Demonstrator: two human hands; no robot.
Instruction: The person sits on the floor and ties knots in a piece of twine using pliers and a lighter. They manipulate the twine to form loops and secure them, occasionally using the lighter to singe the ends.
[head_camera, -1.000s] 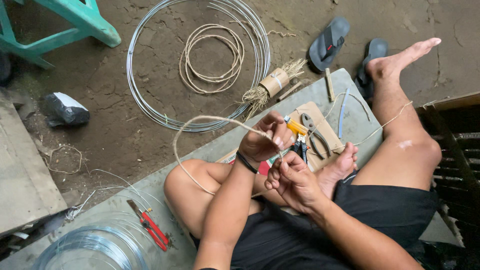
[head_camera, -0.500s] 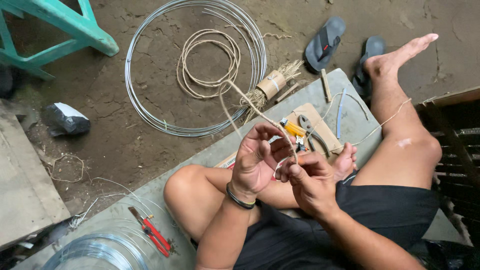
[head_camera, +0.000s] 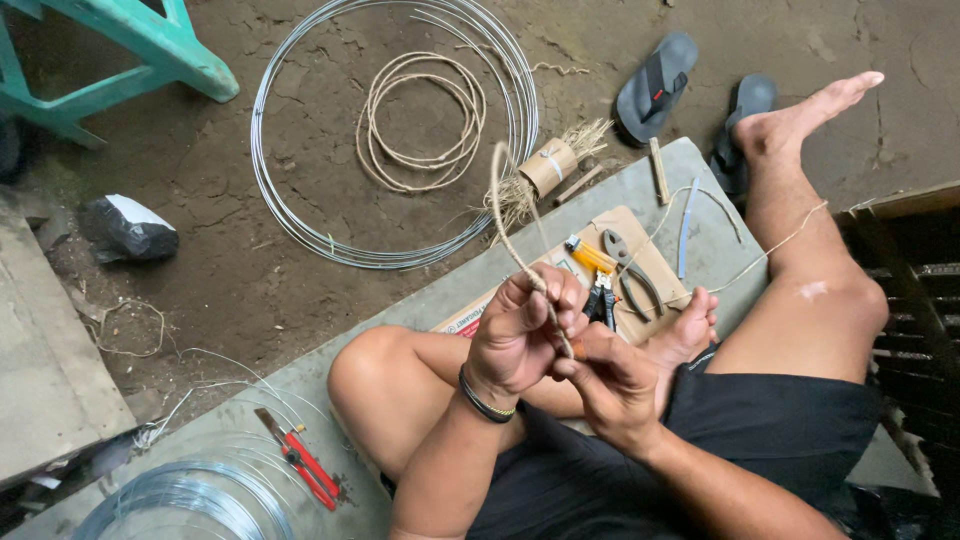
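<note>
Head view: left hand (head_camera: 520, 335) pinches twine-wrapped wire (head_camera: 512, 240) closed-fisted; right hand (head_camera: 610, 385), just below-right, fingers curled on its lower end. Wire rises up-left from the fists, above cardboard (head_camera: 650, 265).

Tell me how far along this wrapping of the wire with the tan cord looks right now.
Early on, by the look of it. Done: a short wrapped stretch of the cord-covered wire arcs up from the hands. In hand: the left hand pinches it while the right hand works at the same spot. Left: the big wire coil and the tan cord coil lie untouched on the ground.
</note>
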